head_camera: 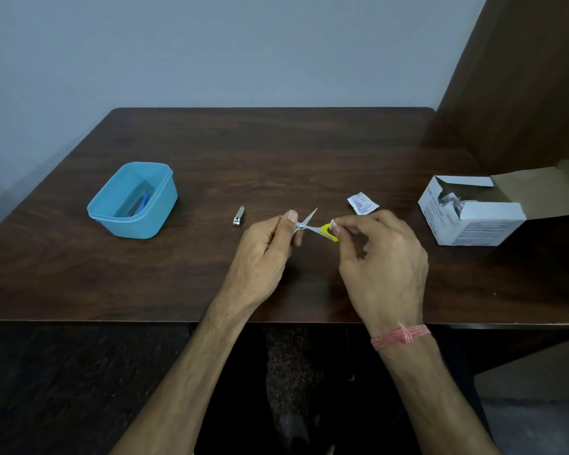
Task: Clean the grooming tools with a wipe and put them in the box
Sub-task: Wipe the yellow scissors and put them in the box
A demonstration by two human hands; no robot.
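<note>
1. I am working at a dark brown table with a smooth wood-grain surface and rounded far corners.
2. My left hand is holding a small pair of scissors above the table; the thumb is lying on top near the pivot screw and the other fingers are curling underneath, so this hand is gripping the tool.
3. The scissors are made of thin bright metal, with the blades spread apart (one slim pointed blade is angling up and away from me) and a glossy yellow plastic handle loop pointing to my right.
4. My right hand is pinching a small white wipe between thumb and fingertips and pressing it against the yellow handle; the remaining fingers are curling loosely under the palm.
5. A band of pink-red thread is wrapping my right wrist.
6. A short metal nail clipper is lying flat on the table, just left of my left hand and apart from it.
7. The blue plastic box, rectangular with rounded corners and no lid on, is sitting well to the left; something blue is lying inside, but I cannot tell what.
8. A torn white sachet with small print is lying just beyond my right hand.
9. A white cardboard carton is standing at the right with its flap open, showing brown inner card.
</note>
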